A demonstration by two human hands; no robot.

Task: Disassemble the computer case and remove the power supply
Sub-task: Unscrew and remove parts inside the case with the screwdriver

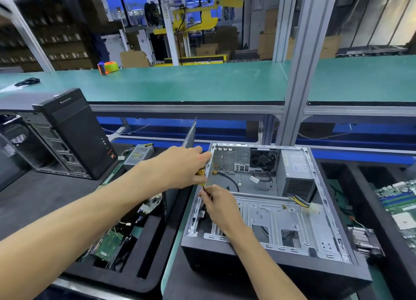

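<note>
An open grey computer case (290, 227) lies on its side in front of me, with no side panel on it. Its silver power supply (297, 171) sits in the far right corner, with a yellow and black cable bundle (302, 204) trailing from it. A black fan (262, 157) sits in the back wall. My left hand (182, 166) is at the case's far left corner, closed around a yellow-handled tool (201, 173). My right hand (217, 204) pinches the lower end of that tool at the left rim.
A black tower case (74, 133) stands at the left, a loose power supply (138, 155) beside it. A black foam tray (135, 250) holding circuit boards lies left of the open case. Motherboards (398, 205) lie at the right. A green bench (180, 83) runs behind.
</note>
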